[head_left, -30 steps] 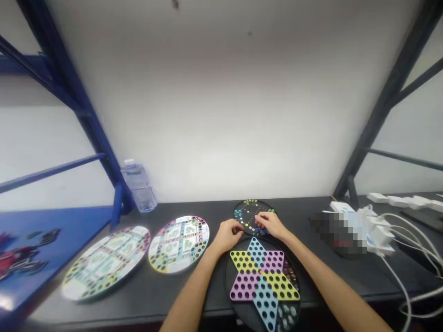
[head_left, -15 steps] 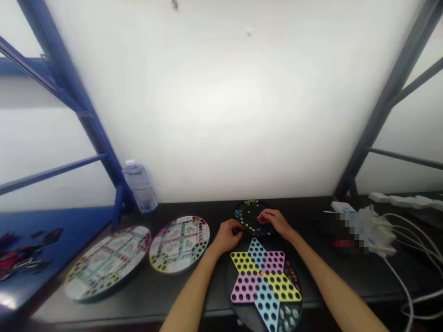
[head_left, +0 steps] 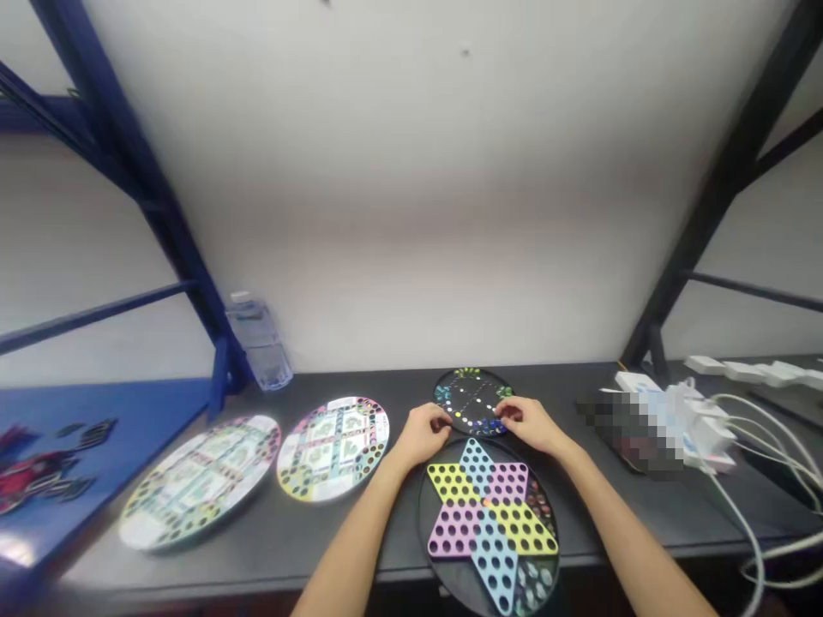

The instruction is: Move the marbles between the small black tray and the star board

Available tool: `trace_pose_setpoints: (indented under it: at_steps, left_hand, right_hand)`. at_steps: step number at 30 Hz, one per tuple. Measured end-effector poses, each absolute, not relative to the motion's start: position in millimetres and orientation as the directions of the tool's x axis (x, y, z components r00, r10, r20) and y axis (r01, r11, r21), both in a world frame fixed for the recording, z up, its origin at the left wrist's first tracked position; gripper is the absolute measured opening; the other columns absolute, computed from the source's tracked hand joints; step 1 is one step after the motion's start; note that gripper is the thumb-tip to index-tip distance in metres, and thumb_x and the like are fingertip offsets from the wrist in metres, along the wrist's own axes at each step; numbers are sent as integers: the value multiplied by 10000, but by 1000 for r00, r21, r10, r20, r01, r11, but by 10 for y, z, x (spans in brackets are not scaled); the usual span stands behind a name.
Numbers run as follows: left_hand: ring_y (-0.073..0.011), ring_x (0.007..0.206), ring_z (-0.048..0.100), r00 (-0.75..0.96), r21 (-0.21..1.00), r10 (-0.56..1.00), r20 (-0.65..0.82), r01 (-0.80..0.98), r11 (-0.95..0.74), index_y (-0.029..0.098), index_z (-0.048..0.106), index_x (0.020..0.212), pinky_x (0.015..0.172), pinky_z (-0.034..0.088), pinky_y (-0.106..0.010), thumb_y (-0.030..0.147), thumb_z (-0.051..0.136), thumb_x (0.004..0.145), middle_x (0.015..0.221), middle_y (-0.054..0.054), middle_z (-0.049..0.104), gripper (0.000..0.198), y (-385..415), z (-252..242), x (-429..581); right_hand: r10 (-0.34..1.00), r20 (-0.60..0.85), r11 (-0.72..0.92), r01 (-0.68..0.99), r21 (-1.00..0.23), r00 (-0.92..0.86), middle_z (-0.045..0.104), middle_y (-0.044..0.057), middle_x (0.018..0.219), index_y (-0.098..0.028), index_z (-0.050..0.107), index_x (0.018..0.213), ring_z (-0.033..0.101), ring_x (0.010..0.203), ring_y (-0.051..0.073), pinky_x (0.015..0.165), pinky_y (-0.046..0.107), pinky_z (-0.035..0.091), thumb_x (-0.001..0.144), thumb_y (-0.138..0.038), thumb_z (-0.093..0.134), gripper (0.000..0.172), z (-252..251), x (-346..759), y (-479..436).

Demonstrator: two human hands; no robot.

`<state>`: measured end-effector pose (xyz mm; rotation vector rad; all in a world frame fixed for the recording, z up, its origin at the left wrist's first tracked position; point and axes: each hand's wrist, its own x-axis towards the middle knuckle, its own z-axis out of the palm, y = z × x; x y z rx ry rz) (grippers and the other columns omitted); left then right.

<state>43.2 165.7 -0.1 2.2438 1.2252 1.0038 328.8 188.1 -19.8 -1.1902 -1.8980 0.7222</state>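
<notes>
The right hand (head_left: 532, 424) has slid from mid marble tray (head_left: 474, 398) to its 4 o'clock rim. The left hand (head_left: 423, 434) stays at 8 o'clock. Both curl there, and I cannot tell whether they grasp it.

The small black round board (head_left: 474, 398) I am handling lies flat just beyond the star-patterned Chinese checkers board (head_left: 489, 514), its near edge touching or slightly overlapping that board's far rim. Small clusters of coloured pieces sit around its edge, yellow at the far side, teal on the left, green on the right and blue at the near right, with lines of pale dots crossing its dark middle. My left hand (head_left: 423, 433) and right hand (head_left: 533, 422) touch its near rim from either side with curled fingers.
</notes>
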Motion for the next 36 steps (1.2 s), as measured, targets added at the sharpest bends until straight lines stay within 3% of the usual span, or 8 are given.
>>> trace_pose_setpoints:
  at_steps: [12,18,25,36]
  left_hand:
    - [-131,726,596,360,625,839,409,560,-544,200,752,891,706,478,-247,95,623,726,871,-22,693,235,1661,-13,433]
    - [-130,731,594,358,624,837,415,557,-548,201,750,880,715,477,-245,71,621,709,871,-18,691,251,1668,-12,439]
    - [-128,731,599,366,614,835,410,566,-550,201,748,887,719,479,-245,88,618,728,877,-20,694,235,1659,13,432]
    - [-131,741,601,364,613,833,417,565,-553,207,747,884,734,480,-251,115,647,738,893,-19,698,199,1686,-22,438]
  right_hand:
    - [926,232,342,402,-850,-296,735,56,880,-163,730,903,679,753,179,741,307,565,716,-215,664,205,-178,3334,1861]
    - [903,337,428,497,-755,-266,746,59,881,-193,744,893,683,804,206,781,327,540,818,-280,612,176,-21,3165,1956]
    - [835,257,531,590,-608,-487,743,38,822,-198,771,827,658,755,181,738,286,497,760,-195,647,141,94,2929,2243]
    - [847,168,474,574,-668,-504,764,38,819,-193,783,820,680,751,187,740,278,506,759,-235,653,150,74,3110,2175]
